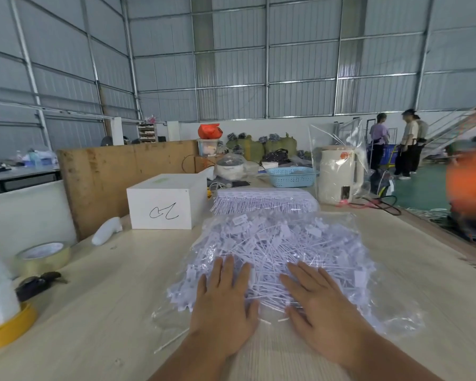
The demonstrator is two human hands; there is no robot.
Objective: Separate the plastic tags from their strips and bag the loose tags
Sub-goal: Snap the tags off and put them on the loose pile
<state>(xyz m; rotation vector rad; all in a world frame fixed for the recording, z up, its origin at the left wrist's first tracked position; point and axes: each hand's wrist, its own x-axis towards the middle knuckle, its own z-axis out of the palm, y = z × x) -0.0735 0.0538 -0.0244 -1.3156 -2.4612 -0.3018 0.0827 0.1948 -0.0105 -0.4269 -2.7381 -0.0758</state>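
Both hands, left hand (223, 306) & right hand (318, 307), lie flat, fingers straight, on clear bag (280, 259) of loose tags; strips (264, 202) just behind bag. Risk: pressing hard could push tags out the bag mouth onto bench (107, 312).

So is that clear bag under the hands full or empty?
Full: the clear bag bulges with white tags, and both hands, left and right, press flat on it.

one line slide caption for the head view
Both hands, left hand and right hand, press flat on a clear bag of loose tags.
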